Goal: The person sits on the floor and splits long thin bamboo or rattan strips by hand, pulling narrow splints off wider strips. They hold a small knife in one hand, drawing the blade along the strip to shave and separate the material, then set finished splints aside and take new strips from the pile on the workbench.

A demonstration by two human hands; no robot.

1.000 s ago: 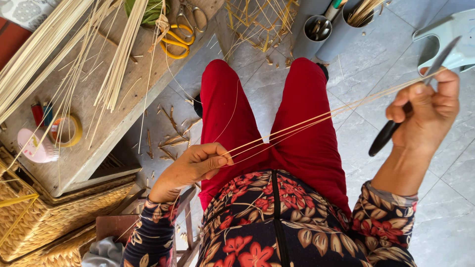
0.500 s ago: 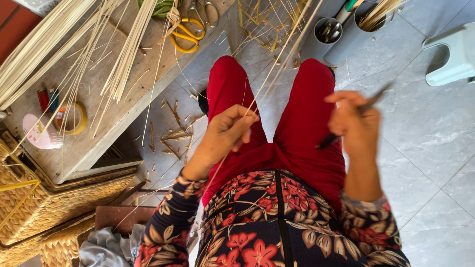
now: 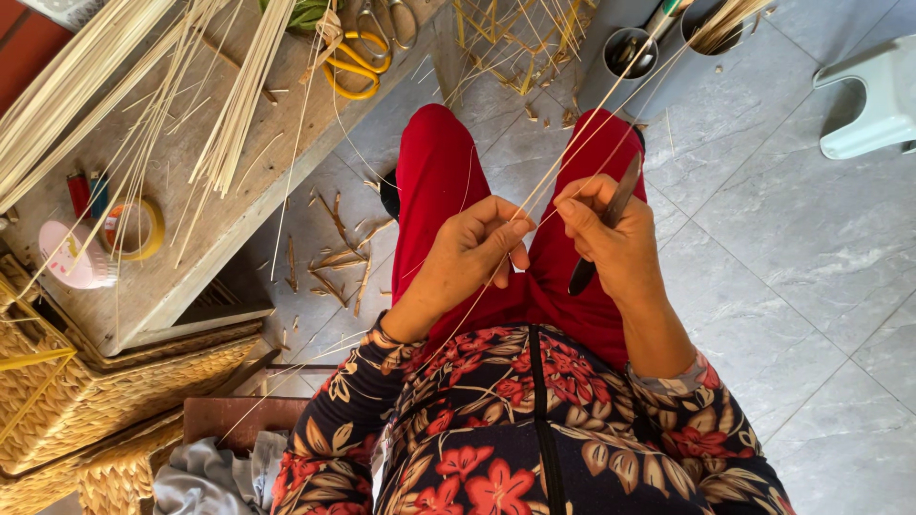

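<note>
Right hand (image 3: 611, 243) grips a dark-handled knife (image 3: 603, 229), blade up; left hand (image 3: 477, 250) pinches a thin pale strip (image 3: 582, 153) just beside it. The strip (long, straw-coloured, slightly bowed) runs from the lap, over red trousers (image 3: 439, 181), away past the knees. Left of the hands: a wooden bench (image 3: 172, 238) with yellow scissors (image 3: 348, 62).

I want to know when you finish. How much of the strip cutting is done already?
Done: shavings lie on the floor, and bundles of pale strips lie on the wooden bench. In hand: the left hand pinches a thin strip, and the right hand holds a dark knife against it. Left: more sticks stand in a cup.
</note>
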